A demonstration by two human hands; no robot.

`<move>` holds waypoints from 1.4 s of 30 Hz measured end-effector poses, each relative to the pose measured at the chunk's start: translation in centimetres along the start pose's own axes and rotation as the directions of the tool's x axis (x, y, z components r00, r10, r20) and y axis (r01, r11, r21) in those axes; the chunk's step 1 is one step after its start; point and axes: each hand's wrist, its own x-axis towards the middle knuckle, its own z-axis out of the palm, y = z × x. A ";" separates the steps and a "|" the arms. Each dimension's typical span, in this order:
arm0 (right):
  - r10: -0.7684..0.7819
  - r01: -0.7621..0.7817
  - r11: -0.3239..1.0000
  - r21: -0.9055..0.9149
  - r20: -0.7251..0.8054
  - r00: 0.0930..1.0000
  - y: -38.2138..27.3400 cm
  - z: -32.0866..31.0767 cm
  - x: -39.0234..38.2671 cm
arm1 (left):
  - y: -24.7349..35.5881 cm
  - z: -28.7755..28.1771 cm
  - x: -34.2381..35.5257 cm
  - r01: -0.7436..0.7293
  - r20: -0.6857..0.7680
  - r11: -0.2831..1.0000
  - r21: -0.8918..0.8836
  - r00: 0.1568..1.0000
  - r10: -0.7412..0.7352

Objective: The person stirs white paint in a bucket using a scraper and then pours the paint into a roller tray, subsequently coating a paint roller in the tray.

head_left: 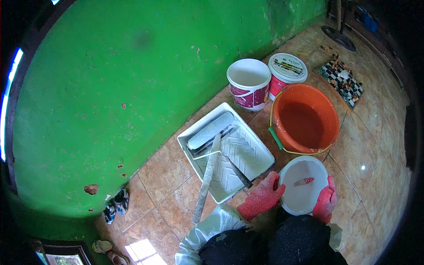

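My left hand (260,198), in a red glove, is at the left rim of a small white bucket (296,198), thumb and fingers apart. My right hand (324,201), also gloved, grips that bucket's right side. A small red-and-whitish item (304,181) lies inside. Left of the bucket, a white paint tray (256,163) holds a grey roller (211,129), with a long dusty pole (204,190) lying across it. An orange bucket (304,121) with a green-gripped handle stands just beyond the white one.
Behind stand an open white-and-maroon bucket (248,79) and a lidded pail (287,70). A chessboard with scattered pieces (340,81) and a metal stand (338,37) are at the back right. A green wall (123,66) borders the left, with shoes (115,205) at its foot.
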 end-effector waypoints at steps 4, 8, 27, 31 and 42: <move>-0.056 0.020 0.817 -0.576 -0.046 0.997 -0.6 -3.0 -1.0 | 0.7 -0.3 0.1 0.104 0.076 0.990 -0.091 0.992 -0.097; -0.070 0.029 0.873 -0.487 -0.065 0.995 -0.5 -1.7 -1.3 | 1.5 -0.7 -0.1 0.079 0.059 0.995 -0.064 0.995 -0.075; -0.134 0.078 0.536 -0.841 0.007 0.991 -0.6 -1.6 -0.7 | 0.9 -0.7 -0.1 0.070 0.048 0.998 -0.010 0.996 -0.069; -0.150 0.078 0.521 -0.850 -0.001 0.989 -0.8 -2.2 -0.8 | 1.1 -0.6 0.0 0.025 0.040 1.000 0.015 0.999 -0.025; -0.107 0.083 0.572 -0.816 0.026 0.994 -0.9 -1.7 -0.8 | 0.8 -0.5 0.0 0.061 0.052 0.998 -0.024 0.997 -0.060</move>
